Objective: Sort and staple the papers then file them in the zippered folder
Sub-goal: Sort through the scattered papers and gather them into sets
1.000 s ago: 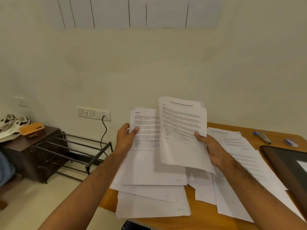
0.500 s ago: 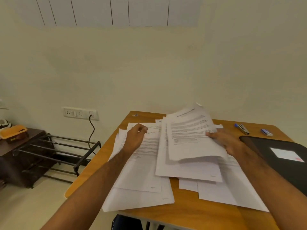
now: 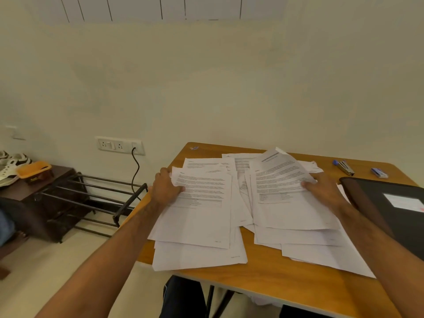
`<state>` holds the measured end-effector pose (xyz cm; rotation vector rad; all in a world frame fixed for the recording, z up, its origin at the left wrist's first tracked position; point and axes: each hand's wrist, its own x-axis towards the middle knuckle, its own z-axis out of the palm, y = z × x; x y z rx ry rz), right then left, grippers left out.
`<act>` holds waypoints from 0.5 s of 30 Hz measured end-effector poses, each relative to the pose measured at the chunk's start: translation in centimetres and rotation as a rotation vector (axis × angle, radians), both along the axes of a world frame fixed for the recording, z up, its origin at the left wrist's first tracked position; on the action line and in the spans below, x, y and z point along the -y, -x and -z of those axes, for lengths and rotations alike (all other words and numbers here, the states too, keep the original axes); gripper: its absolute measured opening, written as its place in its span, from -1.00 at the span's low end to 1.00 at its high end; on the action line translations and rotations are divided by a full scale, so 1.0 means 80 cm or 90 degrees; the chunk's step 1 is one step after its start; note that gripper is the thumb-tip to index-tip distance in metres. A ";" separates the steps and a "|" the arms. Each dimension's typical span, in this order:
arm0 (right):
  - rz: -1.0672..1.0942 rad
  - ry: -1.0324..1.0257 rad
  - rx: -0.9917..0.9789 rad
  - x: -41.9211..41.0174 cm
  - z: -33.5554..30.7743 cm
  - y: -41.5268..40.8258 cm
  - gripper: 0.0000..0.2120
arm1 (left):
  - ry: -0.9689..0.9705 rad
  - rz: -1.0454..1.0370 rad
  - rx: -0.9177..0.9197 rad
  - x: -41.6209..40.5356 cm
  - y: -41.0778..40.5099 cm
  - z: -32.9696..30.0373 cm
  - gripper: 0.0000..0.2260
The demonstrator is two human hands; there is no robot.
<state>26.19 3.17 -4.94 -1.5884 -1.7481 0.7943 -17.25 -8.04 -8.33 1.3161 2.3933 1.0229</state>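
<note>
Several printed white sheets lie spread over the wooden table (image 3: 263,285) in two loose piles. My left hand (image 3: 164,188) grips the top sheet of the left pile (image 3: 202,203) at its left edge, thumb on top. My right hand (image 3: 323,189) holds a sheet (image 3: 280,180) over the right pile (image 3: 298,235), its far end curling up off the papers. A black zippered folder (image 3: 390,203) with a white label lies shut at the table's right side. A stapler (image 3: 344,166) with a blue end lies near the far edge, a small blue staple box (image 3: 379,173) beside it.
Left of the table stand a black metal rack (image 3: 91,198) and a dark cabinet (image 3: 34,196) carrying shoes and an orange box. A wall socket (image 3: 119,145) has a black cable hanging from it. A small sticker (image 3: 194,148) lies at the table's far left corner.
Both hands have come down from chest height with their sheets to the piles on the table. The left sheet now lies on the left pile and the right sheet nearly flat on the right pile.
</note>
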 end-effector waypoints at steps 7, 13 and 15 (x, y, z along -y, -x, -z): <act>-0.058 0.062 -0.211 0.001 -0.022 0.037 -0.69 | -0.090 0.015 0.030 0.009 0.006 -0.013 -0.62; -0.104 0.151 -0.482 0.010 -0.038 0.080 -0.64 | -0.205 0.055 0.096 0.017 0.014 -0.035 -0.85; -0.139 0.166 -0.517 0.020 -0.038 0.101 -0.63 | -0.251 0.090 0.224 0.020 0.011 -0.042 -0.80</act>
